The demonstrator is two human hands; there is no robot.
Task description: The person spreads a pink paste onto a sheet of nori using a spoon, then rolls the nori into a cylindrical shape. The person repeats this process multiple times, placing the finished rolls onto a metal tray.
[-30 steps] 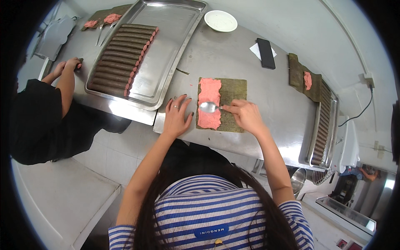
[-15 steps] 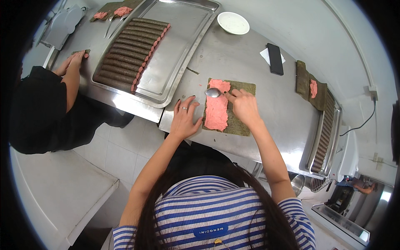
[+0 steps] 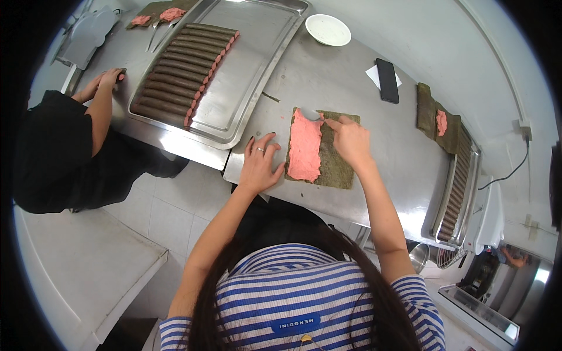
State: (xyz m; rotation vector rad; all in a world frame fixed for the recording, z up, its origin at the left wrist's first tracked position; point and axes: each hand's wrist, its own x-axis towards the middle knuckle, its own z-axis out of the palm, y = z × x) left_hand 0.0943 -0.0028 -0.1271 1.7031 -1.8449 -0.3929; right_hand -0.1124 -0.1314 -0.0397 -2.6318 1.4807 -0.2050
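A green nori sheet (image 3: 338,167) lies flat on the steel table in front of me. Pink paste (image 3: 305,152) covers its left half as a long strip. My right hand (image 3: 350,140) grips a metal spoon (image 3: 311,115), whose bowl rests on the far end of the paste; the handle is mostly hidden by the fingers. With fingers spread, my left hand (image 3: 261,165) lies on the table at the sheet's left edge, the thumb close to its near left corner.
A steel tray (image 3: 234,99) of nori-wrapped rolls stands left; a co-worker's hands (image 3: 100,85) handle a roll beyond it. A white bowl (image 3: 328,30) and black phone (image 3: 387,81) lie farther back. Nori sheets with paste (image 3: 441,123) and another tray of rolls (image 3: 455,193) are right.
My right hand has moved the spoon away from me and slightly right, to the far end of the paste. My left hand has barely moved. The co-worker's nori piece looks more rolled up.
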